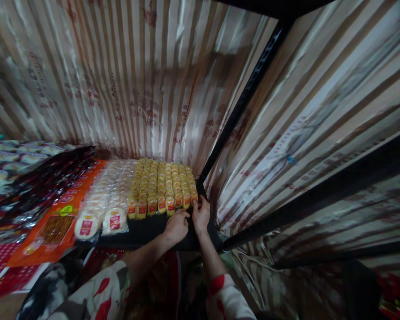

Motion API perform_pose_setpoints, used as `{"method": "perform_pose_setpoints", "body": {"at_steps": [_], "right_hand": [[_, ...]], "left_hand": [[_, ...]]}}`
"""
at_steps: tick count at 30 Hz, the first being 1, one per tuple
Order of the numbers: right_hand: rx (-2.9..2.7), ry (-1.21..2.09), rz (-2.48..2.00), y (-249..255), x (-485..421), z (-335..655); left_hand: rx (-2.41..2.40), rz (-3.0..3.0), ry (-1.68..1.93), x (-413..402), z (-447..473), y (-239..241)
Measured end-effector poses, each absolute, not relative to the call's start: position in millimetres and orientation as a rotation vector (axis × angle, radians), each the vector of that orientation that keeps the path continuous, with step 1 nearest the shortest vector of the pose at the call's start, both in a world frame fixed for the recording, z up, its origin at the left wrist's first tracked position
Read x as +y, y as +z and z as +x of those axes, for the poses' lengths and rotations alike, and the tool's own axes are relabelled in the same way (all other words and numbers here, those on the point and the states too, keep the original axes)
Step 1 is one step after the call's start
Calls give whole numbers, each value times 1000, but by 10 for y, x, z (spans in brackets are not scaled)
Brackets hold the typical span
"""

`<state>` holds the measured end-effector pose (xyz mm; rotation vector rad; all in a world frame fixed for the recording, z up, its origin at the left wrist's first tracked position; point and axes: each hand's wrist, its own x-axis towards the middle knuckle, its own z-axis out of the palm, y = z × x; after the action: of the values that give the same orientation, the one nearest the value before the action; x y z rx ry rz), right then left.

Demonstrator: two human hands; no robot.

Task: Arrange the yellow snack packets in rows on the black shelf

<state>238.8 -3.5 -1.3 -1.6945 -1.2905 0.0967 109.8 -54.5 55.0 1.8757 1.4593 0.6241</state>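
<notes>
Rows of small yellow snack packs (163, 184) with red labels stand on a black shelf (143, 233). My right hand (201, 215) is at the right end of these rows, its fingers bent and fingertips closed on the nearest pack of the last row. Just to its left, my left hand (177, 227) is low over the shelf's front part with curled fingers; whatever it may hold is hidden. Left of the yellow packs are rows of clear-wrapped round white cakes (115, 221) with red labels.
A black upright post (243, 104) rises at the shelf's back right corner. Striped plastic sheeting (136, 75) hangs behind and to the right. Orange snack bags (58, 222) and dark shiny packs (50, 178) lie farther left. A black bar (306, 204) slants along the right side.
</notes>
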Motion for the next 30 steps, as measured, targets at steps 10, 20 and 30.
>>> {"method": "perform_pose_setpoints", "body": {"at_steps": [10, 20, 30], "right_hand": [[-1398, 192, -1547, 143, -448, 1913], [-1403, 441, -1570, -41, -514, 1646], [-1394, 371, -1588, -71, -491, 1521]], "left_hand": [[1673, 2035, 583, -817, 705, 367], [1619, 1976, 540, -824, 612, 356], [1551, 2037, 621, -717, 579, 362]]}}
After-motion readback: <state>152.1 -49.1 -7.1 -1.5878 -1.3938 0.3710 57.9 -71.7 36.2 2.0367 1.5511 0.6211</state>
